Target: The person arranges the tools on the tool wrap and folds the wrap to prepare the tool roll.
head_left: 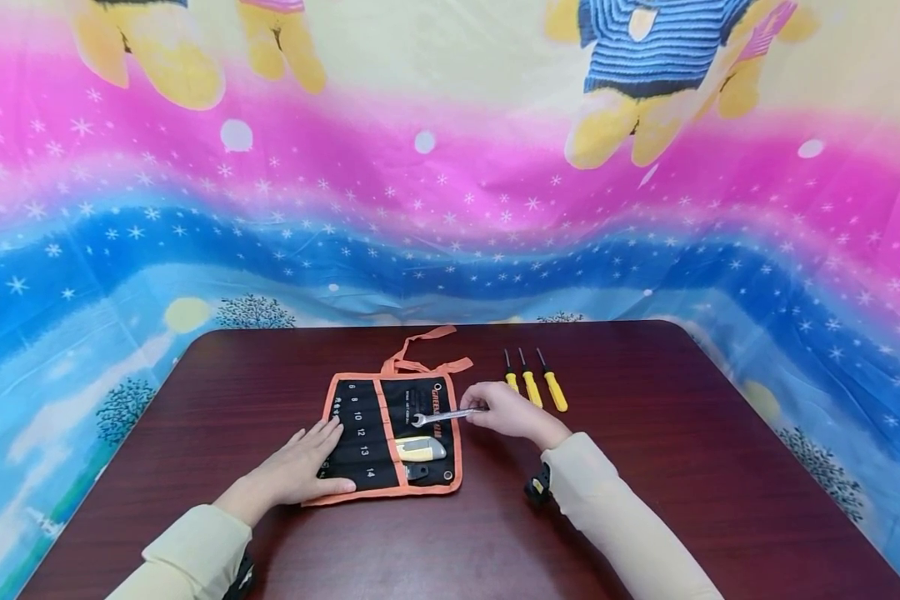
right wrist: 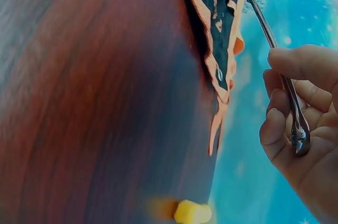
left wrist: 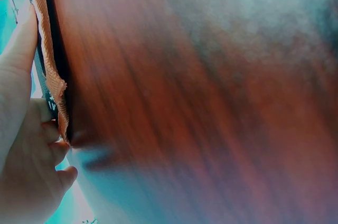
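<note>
A black tool pouch (head_left: 360,478) with orange trim lies unrolled on the table, its left panel numbered in a column. My left hand (head_left: 300,462) rests spread on the pouch's left edge, thumb along the lower border. Above the pouch's right side, my right hand (head_left: 506,410) pinches a steel wrench (head_left: 450,416); in the right wrist view the wrench (right wrist: 264,23) runs between thumb and fingers, one end near the palm. A yellow and grey utility knife (head_left: 420,449) sits in a pouch pocket, with a dark flat piece (head_left: 416,472) below it.
Three yellow-handled screwdrivers (head_left: 553,392) lie side by side on the dark red table (head_left: 682,467), beyond my right hand. Orange tie straps (head_left: 420,337) trail from the pouch's far edge. A printed cloth (head_left: 450,208) hangs behind and around the table.
</note>
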Motion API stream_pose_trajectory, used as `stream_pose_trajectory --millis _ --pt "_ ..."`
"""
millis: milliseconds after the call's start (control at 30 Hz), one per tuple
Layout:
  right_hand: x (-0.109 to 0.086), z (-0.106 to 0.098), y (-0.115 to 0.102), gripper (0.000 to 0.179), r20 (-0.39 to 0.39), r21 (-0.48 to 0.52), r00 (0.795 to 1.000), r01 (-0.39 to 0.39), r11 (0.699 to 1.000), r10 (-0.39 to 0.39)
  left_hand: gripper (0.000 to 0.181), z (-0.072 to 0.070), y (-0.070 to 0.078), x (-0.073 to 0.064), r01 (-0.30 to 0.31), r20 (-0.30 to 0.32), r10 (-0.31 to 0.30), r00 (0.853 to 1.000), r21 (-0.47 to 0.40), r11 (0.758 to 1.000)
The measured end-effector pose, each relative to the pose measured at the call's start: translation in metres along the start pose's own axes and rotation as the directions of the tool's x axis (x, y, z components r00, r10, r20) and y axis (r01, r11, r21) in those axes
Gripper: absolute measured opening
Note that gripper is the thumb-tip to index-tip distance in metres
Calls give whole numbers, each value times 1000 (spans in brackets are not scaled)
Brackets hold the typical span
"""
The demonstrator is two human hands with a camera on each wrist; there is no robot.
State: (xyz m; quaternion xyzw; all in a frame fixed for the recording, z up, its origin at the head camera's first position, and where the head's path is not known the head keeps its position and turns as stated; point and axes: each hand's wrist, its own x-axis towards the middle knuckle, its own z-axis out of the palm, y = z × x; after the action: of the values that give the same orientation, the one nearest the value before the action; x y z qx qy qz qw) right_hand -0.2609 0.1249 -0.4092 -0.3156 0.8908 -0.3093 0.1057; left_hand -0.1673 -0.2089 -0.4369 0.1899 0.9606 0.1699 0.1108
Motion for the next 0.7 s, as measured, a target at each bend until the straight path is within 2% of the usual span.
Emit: stream_pose_trajectory --millis 367,700 --pt "12 14 -5 7 47 -14 999 28 1000 -27 98 1 -1 0 -4 -6 4 1000 3 1000" --pt "20 20 -11 12 87 -79 996 32 996 -26 98 1 -1 1 6 1 -6 1000 0 1000"
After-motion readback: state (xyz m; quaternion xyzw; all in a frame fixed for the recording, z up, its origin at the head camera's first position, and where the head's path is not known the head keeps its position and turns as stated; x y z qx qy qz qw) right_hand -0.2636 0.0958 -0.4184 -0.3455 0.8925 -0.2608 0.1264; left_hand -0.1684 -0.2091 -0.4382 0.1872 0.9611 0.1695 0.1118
